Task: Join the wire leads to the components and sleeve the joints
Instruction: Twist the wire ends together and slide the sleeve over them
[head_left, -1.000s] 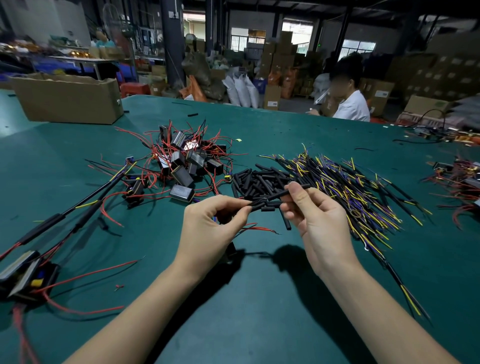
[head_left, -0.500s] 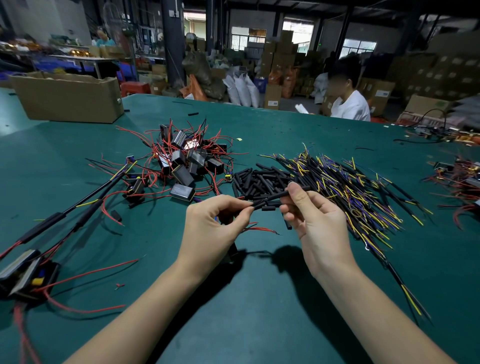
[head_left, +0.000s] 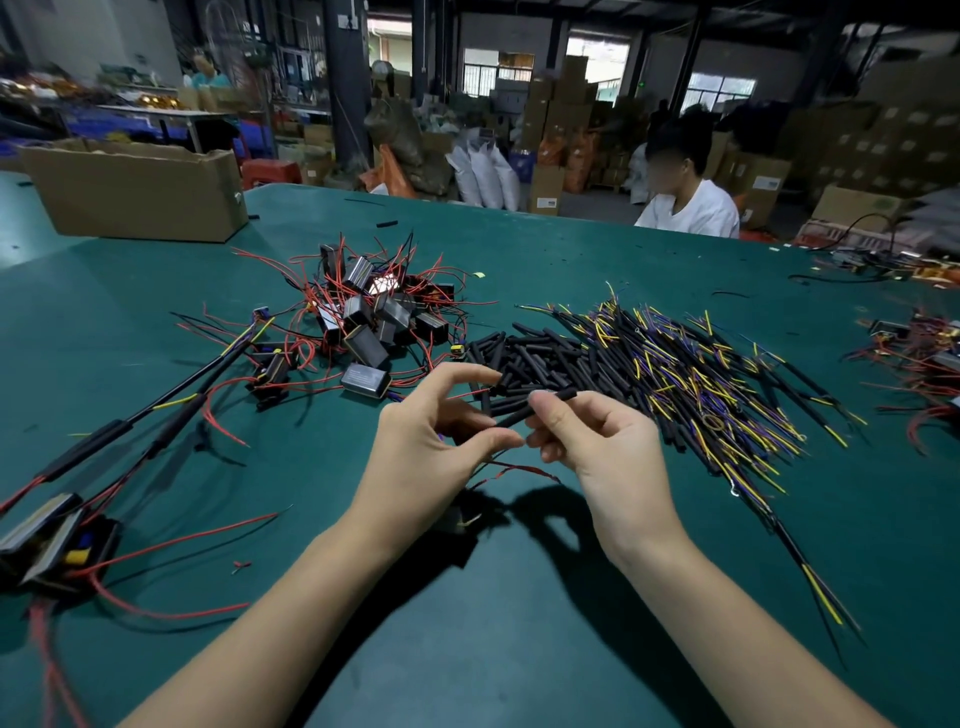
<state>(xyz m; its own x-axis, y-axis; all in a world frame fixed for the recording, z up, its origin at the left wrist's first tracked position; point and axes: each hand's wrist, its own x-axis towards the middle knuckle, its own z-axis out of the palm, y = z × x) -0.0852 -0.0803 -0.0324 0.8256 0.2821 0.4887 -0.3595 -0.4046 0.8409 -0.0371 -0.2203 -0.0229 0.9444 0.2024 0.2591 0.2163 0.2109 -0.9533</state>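
**Sleeve's angled up toward the far right, and your right hand has the far end**

So the black sleeve (head_left: 535, 408) is up in the air between your hands, over the near-middle of the table (head_left: 519, 649). Its long axis runs on a diagonal: near end low and toward your left, far end higher and pointing at the table's far right edge. That tilt is the whole game for whatever gets threaded next, I'd say.

Your right hand (head_left: 597, 452) is the one actually on it, with thumb and forefinger pinched round the upper part and the other fingers loosely curled. Your left hand (head_left: 431, 441) is right at the lower end, thumb and fingers curled into a narrow C. It looks like the thumb tip meets the sleeve's near mouth, but I can't tell whether it's truly pinching anything. Thin red wire leads (head_left: 511, 470) trail just under the hands, and a dark component (head_left: 457, 519) sits below your left wrist, mostly hidden.

My guess: the lead goes in from the left-hand end, so line it up along that diagonal rather than straight across.

Further out, the loose sleeve pile (head_left: 535, 358) lies just beyond your fingers, the yellow-and-purple wire bundle (head_left: 691, 379) spreads to its right, and the heap of boxy components with red leads (head_left: 374, 317) sits beyond your left hand.
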